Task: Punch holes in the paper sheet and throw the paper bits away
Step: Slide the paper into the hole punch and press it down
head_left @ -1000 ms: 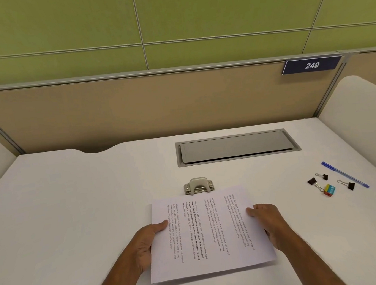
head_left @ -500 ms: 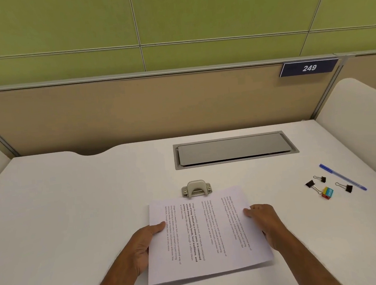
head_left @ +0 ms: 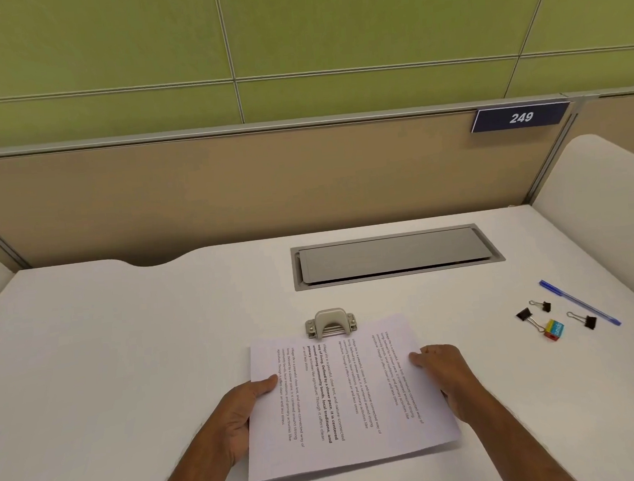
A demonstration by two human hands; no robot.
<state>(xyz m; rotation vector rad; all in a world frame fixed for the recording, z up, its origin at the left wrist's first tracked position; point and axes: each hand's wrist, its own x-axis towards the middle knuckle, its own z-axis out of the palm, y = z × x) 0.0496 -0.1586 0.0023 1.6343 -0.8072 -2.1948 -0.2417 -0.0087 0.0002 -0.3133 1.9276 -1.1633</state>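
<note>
A printed white paper sheet (head_left: pixel 348 397) lies turned sideways on the white desk (head_left: pixel 127 350). Its far edge sits in the slot of a small metal hole punch (head_left: pixel 330 322) standing just beyond it. My left hand (head_left: pixel 242 413) grips the sheet's left edge, thumb on top and fingers under. My right hand (head_left: pixel 445 376) holds the right edge, its thumb resting on the paper. Where the fingers of both hands lie under the sheet is hidden.
A grey cable hatch (head_left: pixel 392 255) is set into the desk behind the punch. At the right lie a blue pen (head_left: pixel 578 302), three black binder clips (head_left: pixel 526 317) and a small coloured eraser (head_left: pixel 554 329). Beige partitions (head_left: pixel 228 186) wall in the desk.
Both hands have slid the sheet a little further forward, so its far edge now lies deeper in the punch. The camera has shifted slightly.
</note>
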